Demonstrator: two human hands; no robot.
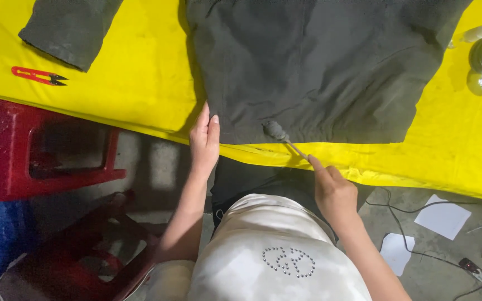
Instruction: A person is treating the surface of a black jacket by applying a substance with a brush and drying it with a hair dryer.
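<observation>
I was brushing the dark jacket [319,67] — right hand [335,192] pinching the small brush [279,132], left hand [204,139] pressed flat, fingers together, on the near hem; next stroke probably needed steady cloth.

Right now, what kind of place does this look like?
Probably a small garment workshop. A dark jacket lies spread on a yellow-covered table, red thread snips lie nearby, and the right hand works a small brush-like tool at the hem.

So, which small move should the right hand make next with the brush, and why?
Probably a short stroke along the hem. The brush tip already rests on the dark garment near its lower edge, the right hand grips the handle, and the left hand presses the hem corner flat.
</observation>
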